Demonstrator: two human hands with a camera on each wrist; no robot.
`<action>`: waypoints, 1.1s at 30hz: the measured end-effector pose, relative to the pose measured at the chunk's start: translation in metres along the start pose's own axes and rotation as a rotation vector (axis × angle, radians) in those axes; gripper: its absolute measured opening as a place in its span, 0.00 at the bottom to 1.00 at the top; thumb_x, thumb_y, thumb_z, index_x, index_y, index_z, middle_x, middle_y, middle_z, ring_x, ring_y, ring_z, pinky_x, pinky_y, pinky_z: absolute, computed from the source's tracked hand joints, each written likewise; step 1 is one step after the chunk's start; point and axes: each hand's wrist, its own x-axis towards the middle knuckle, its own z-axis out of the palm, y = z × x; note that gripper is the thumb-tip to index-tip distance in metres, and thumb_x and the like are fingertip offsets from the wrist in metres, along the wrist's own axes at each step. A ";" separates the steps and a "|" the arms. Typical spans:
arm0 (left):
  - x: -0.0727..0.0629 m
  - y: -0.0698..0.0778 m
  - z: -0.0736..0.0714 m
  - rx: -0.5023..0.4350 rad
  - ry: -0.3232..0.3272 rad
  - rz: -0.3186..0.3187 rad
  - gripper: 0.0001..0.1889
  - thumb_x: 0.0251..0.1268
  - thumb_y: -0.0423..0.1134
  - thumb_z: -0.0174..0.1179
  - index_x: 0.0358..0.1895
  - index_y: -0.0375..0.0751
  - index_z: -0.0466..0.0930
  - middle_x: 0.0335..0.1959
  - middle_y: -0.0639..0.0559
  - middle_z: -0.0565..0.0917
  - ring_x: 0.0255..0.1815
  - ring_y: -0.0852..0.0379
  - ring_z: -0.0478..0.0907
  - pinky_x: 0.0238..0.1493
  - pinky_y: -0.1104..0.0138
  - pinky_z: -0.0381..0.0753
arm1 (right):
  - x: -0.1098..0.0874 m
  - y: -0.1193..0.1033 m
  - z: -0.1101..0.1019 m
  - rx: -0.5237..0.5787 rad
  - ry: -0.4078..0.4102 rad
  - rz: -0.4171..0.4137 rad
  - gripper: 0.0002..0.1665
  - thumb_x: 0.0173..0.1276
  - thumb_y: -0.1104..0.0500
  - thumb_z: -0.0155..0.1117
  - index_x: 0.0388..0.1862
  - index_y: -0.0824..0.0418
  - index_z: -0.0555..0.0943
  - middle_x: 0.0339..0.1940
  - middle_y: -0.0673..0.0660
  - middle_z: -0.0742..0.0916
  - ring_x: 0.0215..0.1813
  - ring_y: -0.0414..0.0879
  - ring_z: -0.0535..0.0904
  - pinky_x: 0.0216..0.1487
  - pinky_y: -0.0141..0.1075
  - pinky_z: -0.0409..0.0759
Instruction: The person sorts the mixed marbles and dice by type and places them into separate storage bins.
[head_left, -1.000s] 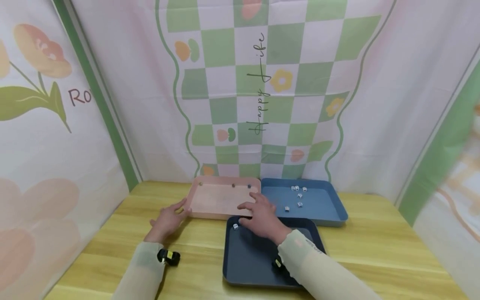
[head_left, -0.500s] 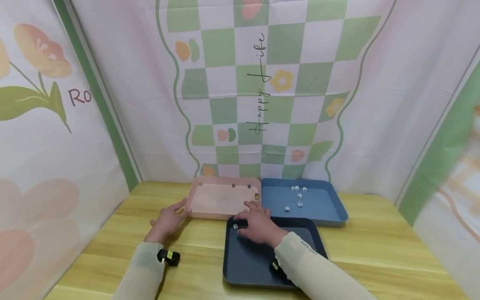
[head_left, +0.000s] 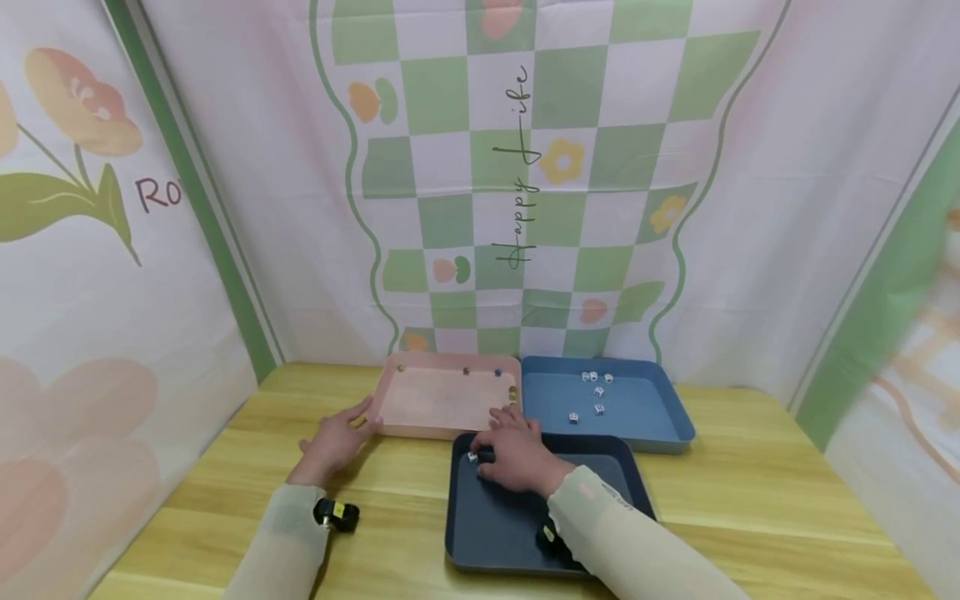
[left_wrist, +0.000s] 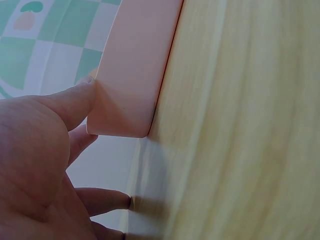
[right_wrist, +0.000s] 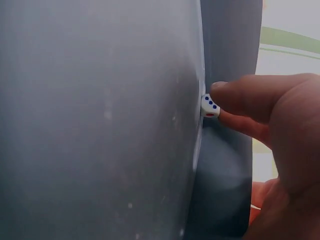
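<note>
A white die (right_wrist: 210, 106) with blue and red dots lies against the inner wall of the dark tray (head_left: 495, 529), near its far left corner. My right hand (head_left: 520, 454) reaches over that tray and pinches the die between thumb and index finger, as the right wrist view shows. At the near left corner of the pink tray (head_left: 427, 404) rests my left hand (head_left: 333, 444). Its thumb touches the rim and the index finger lies along the outer side; the other fingers are spread, with fingertips near the wooden table.
Several small marbles (head_left: 466, 371) sit in the pink tray along its far and right sides. To its right, a blue tray (head_left: 648, 412) holds several white dice (head_left: 599, 392). A printed curtain (head_left: 442, 221) hangs behind the wooden table (head_left: 757, 483).
My right hand has lowered from the pink tray's right edge to the die and taken hold of it. Marbles at the pink tray's right side have come into view. The left hand stays put.
</note>
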 end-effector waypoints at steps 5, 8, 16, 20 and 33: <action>0.000 0.000 0.000 -0.001 0.001 0.003 0.34 0.72 0.66 0.49 0.77 0.61 0.59 0.75 0.38 0.61 0.74 0.21 0.39 0.53 0.21 0.21 | -0.001 0.000 -0.001 0.020 0.008 -0.008 0.07 0.66 0.51 0.70 0.42 0.44 0.84 0.74 0.66 0.69 0.77 0.67 0.51 0.65 0.67 0.54; 0.000 0.000 0.000 -0.002 -0.002 0.001 0.34 0.72 0.66 0.48 0.77 0.62 0.59 0.75 0.38 0.61 0.74 0.22 0.39 0.53 0.22 0.22 | -0.003 0.001 -0.001 0.010 0.005 -0.027 0.10 0.67 0.54 0.68 0.47 0.44 0.86 0.74 0.65 0.69 0.77 0.66 0.51 0.64 0.66 0.55; 0.001 -0.001 0.000 -0.017 -0.006 -0.003 0.34 0.72 0.66 0.49 0.77 0.62 0.59 0.75 0.39 0.61 0.74 0.23 0.38 0.53 0.22 0.20 | -0.003 0.000 -0.002 -0.003 -0.007 -0.038 0.08 0.64 0.56 0.70 0.41 0.44 0.85 0.72 0.65 0.71 0.77 0.67 0.51 0.65 0.67 0.53; 0.002 -0.001 0.000 -0.015 -0.005 -0.003 0.34 0.72 0.66 0.49 0.77 0.62 0.59 0.75 0.39 0.61 0.74 0.22 0.38 0.53 0.22 0.20 | -0.003 -0.001 -0.003 -0.001 -0.008 -0.035 0.07 0.63 0.56 0.71 0.38 0.43 0.85 0.72 0.65 0.72 0.77 0.67 0.51 0.66 0.67 0.52; 0.003 -0.002 0.001 -0.006 -0.003 -0.008 0.33 0.73 0.66 0.48 0.77 0.63 0.58 0.75 0.39 0.61 0.74 0.22 0.36 0.53 0.22 0.20 | -0.002 0.001 -0.001 0.021 -0.027 -0.057 0.05 0.63 0.46 0.72 0.31 0.39 0.84 0.73 0.62 0.71 0.77 0.66 0.50 0.66 0.67 0.49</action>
